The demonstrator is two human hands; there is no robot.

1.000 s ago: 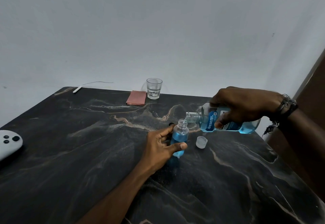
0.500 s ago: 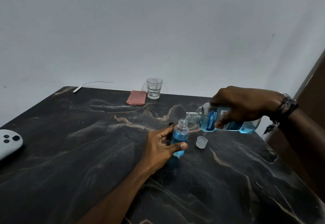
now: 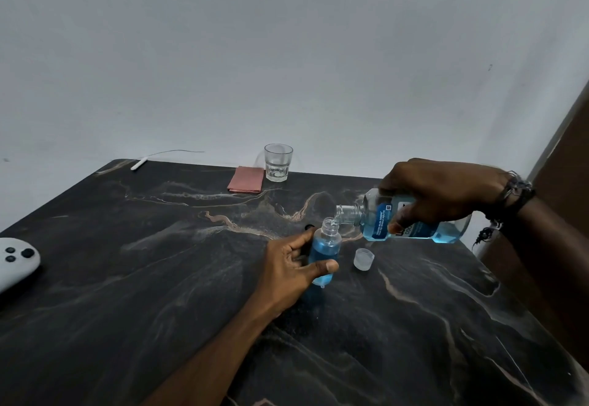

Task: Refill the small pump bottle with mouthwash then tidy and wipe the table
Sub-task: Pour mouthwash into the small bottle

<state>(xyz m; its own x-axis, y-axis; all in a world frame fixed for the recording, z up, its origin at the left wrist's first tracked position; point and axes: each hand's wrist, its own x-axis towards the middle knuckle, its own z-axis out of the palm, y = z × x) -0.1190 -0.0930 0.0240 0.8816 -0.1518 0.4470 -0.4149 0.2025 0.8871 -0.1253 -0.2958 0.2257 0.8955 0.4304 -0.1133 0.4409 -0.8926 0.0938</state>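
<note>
Pouring is continuing, unchanged from a second ago: my right hand (image 3: 443,195) is gripping the tilted mouthwash bottle (image 3: 414,225), my left hand (image 3: 291,267) is clasping the small bottle (image 3: 323,254) upright on the table (image 3: 159,278), level nearing its shoulder.

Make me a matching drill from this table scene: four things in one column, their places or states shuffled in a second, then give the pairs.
Things:
1. small bottle
2. mouthwash bottle
3. loose cap
4. drinking glass

Places or states:
A. stands at the table's far edge, beside a folded pink cloth
B. tipped sideways in the right hand, neck over another opening
C. lies on the table, in no hand
D. upright in the left hand, partly filled with blue liquid

Pairs: 1-D, 2-B, 3-C, 4-A
</note>
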